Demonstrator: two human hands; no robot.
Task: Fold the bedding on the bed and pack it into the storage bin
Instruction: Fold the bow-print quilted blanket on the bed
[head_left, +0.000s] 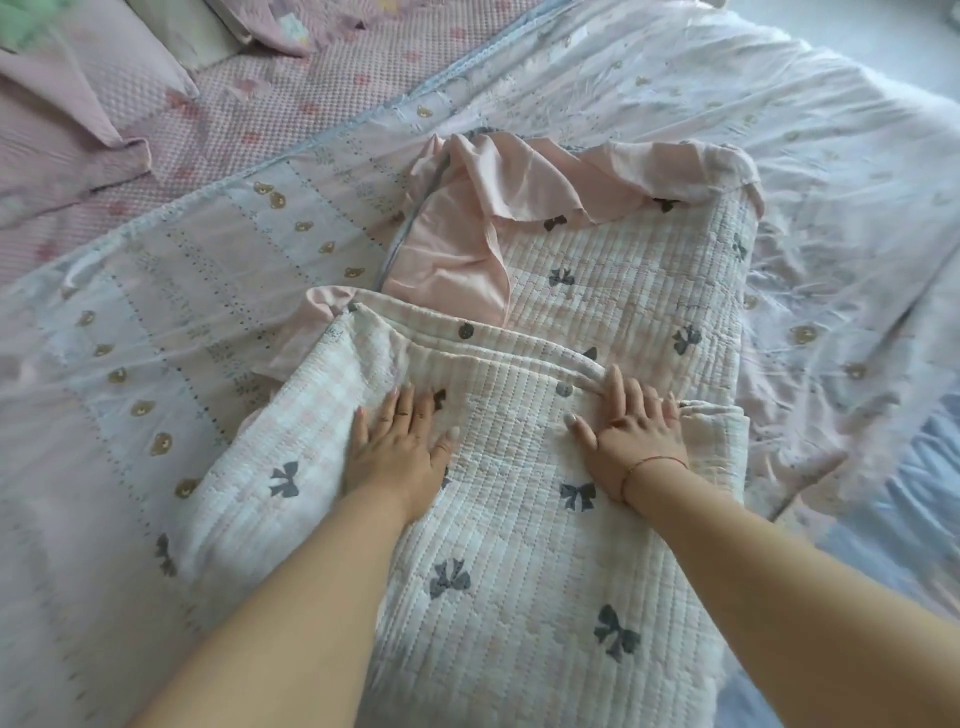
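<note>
A white quilted blanket (519, 561) with grey bow prints lies partly folded in the middle of the bed, its plain pink underside (457, 244) turned up at the far end. My left hand (400, 447) rests flat on the near folded layer, fingers spread. My right hand (631, 431) presses flat on the same layer, fingertips at its folded edge. Neither hand holds anything. No storage bin is in view.
Under the blanket spreads a pale thin sheet (182, 332) with small bear prints and a lace edge. A pink dotted mattress cover (291, 104) and pink pillows (67, 124) lie at the far left. The bed's edge and blue fabric (914, 467) show at right.
</note>
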